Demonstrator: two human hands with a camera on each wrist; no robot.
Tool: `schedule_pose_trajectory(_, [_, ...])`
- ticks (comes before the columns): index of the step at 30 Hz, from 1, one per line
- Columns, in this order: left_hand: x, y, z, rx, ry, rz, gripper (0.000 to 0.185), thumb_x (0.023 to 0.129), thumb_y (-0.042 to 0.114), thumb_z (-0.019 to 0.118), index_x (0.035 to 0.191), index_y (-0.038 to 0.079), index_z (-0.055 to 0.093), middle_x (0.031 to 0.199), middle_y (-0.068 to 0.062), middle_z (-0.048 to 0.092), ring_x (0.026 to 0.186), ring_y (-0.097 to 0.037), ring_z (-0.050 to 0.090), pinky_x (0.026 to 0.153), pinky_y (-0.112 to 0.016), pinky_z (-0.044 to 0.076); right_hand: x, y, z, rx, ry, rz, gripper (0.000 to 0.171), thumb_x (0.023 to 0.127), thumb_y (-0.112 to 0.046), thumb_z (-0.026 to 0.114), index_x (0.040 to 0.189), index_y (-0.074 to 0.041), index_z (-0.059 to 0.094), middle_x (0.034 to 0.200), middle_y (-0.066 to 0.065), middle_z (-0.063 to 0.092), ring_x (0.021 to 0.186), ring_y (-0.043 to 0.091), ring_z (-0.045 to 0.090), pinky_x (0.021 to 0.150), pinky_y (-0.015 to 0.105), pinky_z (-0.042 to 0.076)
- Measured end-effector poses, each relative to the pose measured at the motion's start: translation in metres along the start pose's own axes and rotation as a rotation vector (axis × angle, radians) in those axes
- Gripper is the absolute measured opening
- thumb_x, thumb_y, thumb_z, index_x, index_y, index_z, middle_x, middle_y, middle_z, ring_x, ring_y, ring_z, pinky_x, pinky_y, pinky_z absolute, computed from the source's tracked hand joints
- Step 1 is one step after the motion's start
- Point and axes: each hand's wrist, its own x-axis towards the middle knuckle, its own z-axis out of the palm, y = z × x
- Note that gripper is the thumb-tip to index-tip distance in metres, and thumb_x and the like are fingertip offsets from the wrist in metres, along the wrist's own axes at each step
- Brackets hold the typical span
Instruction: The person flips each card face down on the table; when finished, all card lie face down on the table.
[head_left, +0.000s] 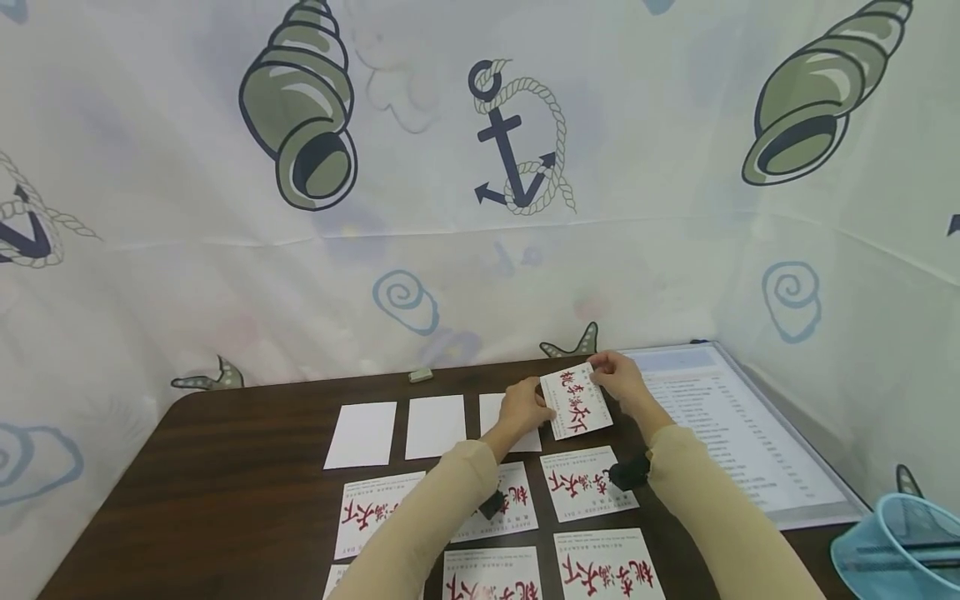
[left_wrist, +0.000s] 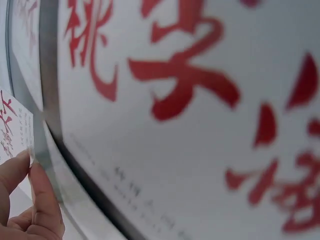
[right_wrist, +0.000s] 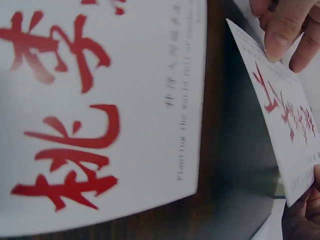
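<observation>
We see both hands meeting over the far middle of the dark wooden worktop (head_left: 225,433), and between them they hold one white card with red brush characters (head_left: 576,402). The left hand (head_left: 525,410) pinches the card's near left edge, its thumb and fingers closed on the paper, as the left wrist view shows close up with the fingertips (left_wrist: 40,195) pressed against the card's rim. The right hand (head_left: 617,377) pinches the far right corner, its fingertips (right_wrist: 280,30) curled over the top edge. The card is lifted off the worktop and tilted, its printed face up toward us, above the right end of a row of blank white cards (head_left: 362,434) that lie flat side by side. Nearer to us, more printed cards with the same red characters (head_left: 587,483) lie face up in rows, well spread, partly under our sleeves. A small grey eraser-like block (head_left: 421,375) sits near the far edge of the worktop. To the right lies a printed sheet in a clear sleeve (head_left: 738,433), and at the lower right corner a light blue mesh basket (head_left: 892,542) pokes into view. A cloth with shells and anchors (head_left: 517,142) hangs behind.
</observation>
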Motion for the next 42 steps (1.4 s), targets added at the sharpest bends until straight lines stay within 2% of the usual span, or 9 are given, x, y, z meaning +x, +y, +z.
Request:
schedule_pose_trajectory(5, [0.001,0.002,-0.012,-0.064,0.079,0.035,0.057,0.078,0.012,0.076,0.129,0.002,0.053,0.09,-0.006,0.062,0.072,-0.015,0.06,0.059,-0.023,0.048,0.0,-0.003,-0.007,0.11,-0.03,0.0,0.027,0.085,0.004,0.059,0.112,0.004,0.055,0.081,0.002,0.05,0.074,0.012,0.046,0.066,0.022,0.044])
schedule_pose_trajectory(9, [-0.001,0.001,-0.024,-0.247,0.094,0.041,0.044,0.081,0.012,0.073,0.121,0.003,0.057,0.099,-0.01,0.061,0.087,-0.02,0.059,0.07,-0.027,0.052,-0.005,-0.007,-0.008,0.203,-0.063,0.043,0.03,0.087,0.002,0.059,0.116,0.003,0.052,0.082,0.0,0.051,0.074,0.01,0.049,0.065,0.021,0.046])
schedule_pose_trajectory(13, [-0.005,-0.005,-0.031,-0.48,0.053,0.023,0.039,0.083,0.004,0.069,0.12,0.001,0.055,0.094,-0.01,0.06,0.079,-0.017,0.062,0.07,-0.027,0.055,-0.015,-0.012,-0.003,0.334,-0.118,0.081,0.033,0.089,0.004,0.056,0.12,0.007,0.046,0.083,-0.002,0.053,0.074,0.008,0.053,0.064,0.02,0.047])
schedule_pose_trajectory(18, [-0.007,-0.01,-0.04,-0.58,0.023,-0.03,0.038,0.085,0.0,0.065,0.121,0.003,0.056,0.087,-0.005,0.056,0.072,-0.013,0.059,0.068,-0.028,0.056,-0.024,-0.014,0.01,0.431,-0.123,0.101,0.037,0.089,0.005,0.056,0.124,0.009,0.044,0.082,-0.004,0.056,0.073,0.006,0.056,0.065,0.019,0.049])
schedule_pose_trajectory(25, [-0.005,-0.01,-0.054,-0.638,0.115,-0.061,0.034,0.085,-0.004,0.06,0.117,0.005,0.056,0.085,-0.005,0.052,0.064,-0.012,0.057,0.064,-0.028,0.056,-0.042,-0.038,0.037,0.227,0.095,-0.017,0.029,0.085,-0.002,0.065,0.113,0.005,0.059,0.085,0.004,0.056,0.074,0.009,0.049,0.061,0.014,0.043])
schedule_pose_trajectory(29, [-0.004,-0.007,-0.059,-0.646,0.184,-0.062,0.035,0.083,-0.005,0.058,0.116,0.006,0.055,0.085,-0.005,0.052,0.065,-0.013,0.056,0.063,-0.029,0.056,-0.057,-0.054,0.054,0.183,0.075,-0.14,0.023,0.083,-0.002,0.068,0.105,0.005,0.063,0.086,0.013,0.059,0.073,0.011,0.05,0.058,0.015,0.041])
schedule_pose_trajectory(34, [-0.006,-0.002,-0.06,-0.677,0.225,-0.048,0.035,0.08,-0.006,0.057,0.114,0.005,0.055,0.084,-0.004,0.053,0.063,-0.011,0.056,0.058,-0.025,0.055,-0.068,-0.06,0.069,0.06,0.05,-0.286,0.021,0.08,-0.004,0.072,0.1,0.0,0.066,0.084,0.01,0.062,0.072,0.012,0.056,0.061,0.016,0.046])
schedule_pose_trajectory(36, [-0.008,0.0,-0.061,-0.684,0.23,-0.037,0.035,0.08,-0.005,0.057,0.114,0.004,0.054,0.084,-0.004,0.053,0.062,-0.011,0.057,0.057,-0.025,0.055,-0.071,-0.061,0.074,-0.007,0.075,-0.337,0.022,0.078,-0.005,0.074,0.098,-0.001,0.066,0.083,0.008,0.062,0.073,0.013,0.057,0.063,0.017,0.047])
schedule_pose_trajectory(42, [-0.009,0.007,-0.06,-0.696,0.256,0.004,0.036,0.079,-0.004,0.057,0.113,0.005,0.053,0.09,-0.007,0.056,0.069,-0.012,0.061,0.057,-0.026,0.055,-0.073,-0.061,0.077,-0.072,0.181,-0.497,0.021,0.075,0.003,0.074,0.094,0.0,0.067,0.08,0.007,0.059,0.071,0.016,0.056,0.063,0.02,0.048])
